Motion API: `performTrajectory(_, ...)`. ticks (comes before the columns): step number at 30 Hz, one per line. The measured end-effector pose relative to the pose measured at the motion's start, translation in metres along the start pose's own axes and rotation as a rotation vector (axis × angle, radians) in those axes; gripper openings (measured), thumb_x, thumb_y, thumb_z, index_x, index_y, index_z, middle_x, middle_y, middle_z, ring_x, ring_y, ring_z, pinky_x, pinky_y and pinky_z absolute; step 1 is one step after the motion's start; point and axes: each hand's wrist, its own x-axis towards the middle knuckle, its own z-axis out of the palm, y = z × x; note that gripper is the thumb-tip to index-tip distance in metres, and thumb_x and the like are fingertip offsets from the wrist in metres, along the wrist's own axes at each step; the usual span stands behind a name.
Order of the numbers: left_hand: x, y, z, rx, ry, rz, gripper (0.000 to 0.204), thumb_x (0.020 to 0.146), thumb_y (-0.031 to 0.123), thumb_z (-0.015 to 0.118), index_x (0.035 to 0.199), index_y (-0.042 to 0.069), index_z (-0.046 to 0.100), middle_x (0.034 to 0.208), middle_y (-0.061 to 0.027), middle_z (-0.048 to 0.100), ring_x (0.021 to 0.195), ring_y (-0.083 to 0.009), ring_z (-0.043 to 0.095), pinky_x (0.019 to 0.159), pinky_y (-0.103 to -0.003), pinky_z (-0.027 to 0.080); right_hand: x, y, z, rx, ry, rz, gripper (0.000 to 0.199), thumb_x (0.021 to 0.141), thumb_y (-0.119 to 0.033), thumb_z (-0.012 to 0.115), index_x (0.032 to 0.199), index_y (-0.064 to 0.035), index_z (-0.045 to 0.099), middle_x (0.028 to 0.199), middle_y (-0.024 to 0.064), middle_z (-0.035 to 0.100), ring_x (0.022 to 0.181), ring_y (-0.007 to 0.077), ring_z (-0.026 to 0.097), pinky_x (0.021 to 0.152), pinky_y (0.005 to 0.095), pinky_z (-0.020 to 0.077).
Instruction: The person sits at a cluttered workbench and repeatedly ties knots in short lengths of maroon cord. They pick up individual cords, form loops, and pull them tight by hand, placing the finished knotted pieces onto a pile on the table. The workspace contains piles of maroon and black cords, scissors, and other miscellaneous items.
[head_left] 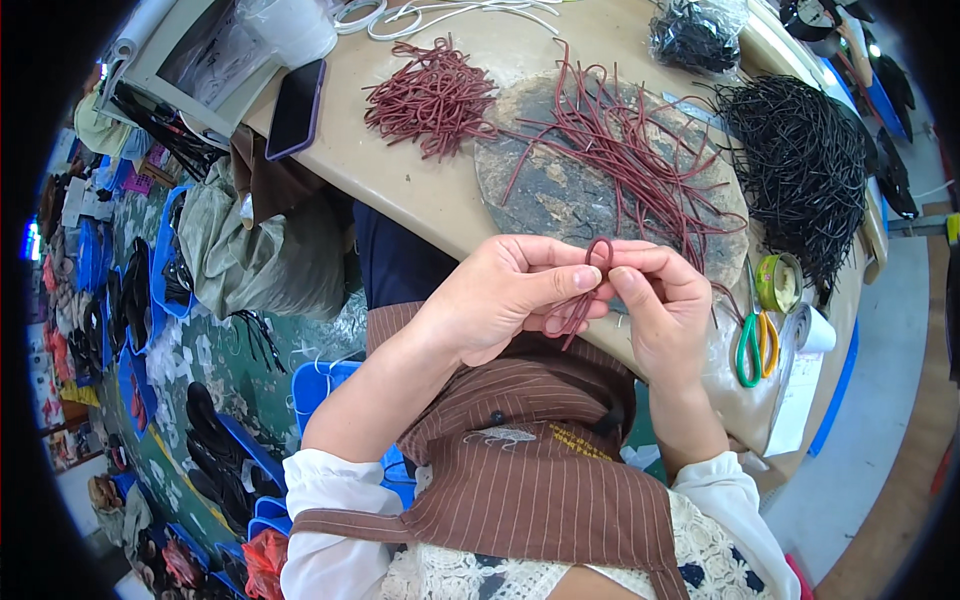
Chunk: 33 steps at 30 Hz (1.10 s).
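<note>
Between both hands, in front of my apron, is a dark red cord [599, 246] bent into a small loop, its lower strands hanging below my fingers. My left hand [510, 290] pinches it between thumb and fingers. Close against it, my right hand [661, 300] has thumb and fingertips closed on the same cord at the loop's right side. Just beyond my hands, loose dark red cords [640, 160] lie spread over a round, worn dark board [520, 170]. A tangled pile of curled dark red cords [432, 98] sits to its left.
At right are a heap of black cords [800, 165], a small round tin [779, 282], scissors with green and orange handles [757, 350] and a paper roll [812, 330]. A phone [296, 110] lies at the table's left edge. Blue bins [170, 255] and sacks stand on the floor at left.
</note>
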Motion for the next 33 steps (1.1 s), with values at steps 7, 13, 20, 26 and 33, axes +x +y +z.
performTrajectory(7,-0.006,0.011,0.000,0.018,-0.085,-0.126,0.017,0.081,0.010,0.061,0.091,-0.004,0.059,0.083,-0.0144,0.064,0.067,-0.0175,0.062,0.058,-0.024,0.051,-0.002,-0.012,-0.008,0.097,-0.076,0.144,0.010,0.082,-0.001,0.057,0.089,0.0050,0.059,0.089,0.0130,0.063,0.076,0.0145,0.062,0.071,0.0259,0.0507)
performTrajectory(13,-0.005,0.013,0.000,0.040,-0.128,-0.157,0.017,0.081,0.010,0.061,0.090,-0.005,0.060,0.082,-0.0150,0.064,0.065,-0.0163,0.061,0.056,-0.022,0.049,-0.003,-0.019,-0.012,0.184,-0.095,0.242,0.010,0.082,-0.002,0.058,0.089,0.0053,0.058,0.091,0.0134,0.062,0.079,0.0155,0.062,0.074,0.0279,0.0508)
performTrajectory(20,-0.001,0.012,-0.007,0.195,-0.148,-0.116,0.019,0.082,0.011,0.061,0.092,-0.005,0.061,0.080,-0.0132,0.064,0.064,-0.0136,0.060,0.055,-0.020,0.046,0.001,-0.025,-0.006,-0.038,-0.161,0.220,0.011,0.084,-0.002,0.055,0.092,0.0054,0.056,0.087,0.0105,0.062,0.078,0.0132,0.061,0.071,0.0255,0.0503)
performTrajectory(26,-0.001,0.017,-0.011,0.150,-0.159,-0.258,0.018,0.082,0.011,0.060,0.094,-0.004,0.060,0.087,-0.0158,0.064,0.072,-0.0166,0.063,0.063,-0.024,0.051,0.000,-0.025,-0.009,0.027,-0.184,0.318,0.010,0.085,-0.003,0.054,0.091,0.0053,0.055,0.088,0.0104,0.062,0.081,0.0126,0.060,0.072,0.0245,0.0494)
performTrajectory(33,0.003,0.017,-0.019,0.110,-0.235,-0.296,0.019,0.082,0.010,0.059,0.096,-0.004,0.059,0.087,-0.0165,0.064,0.073,-0.0175,0.064,0.064,-0.026,0.052,-0.002,-0.021,-0.014,0.185,-0.176,0.431,0.012,0.085,-0.005,0.055,0.092,0.0052,0.055,0.090,0.0114,0.062,0.084,0.0135,0.060,0.077,0.0252,0.0485)
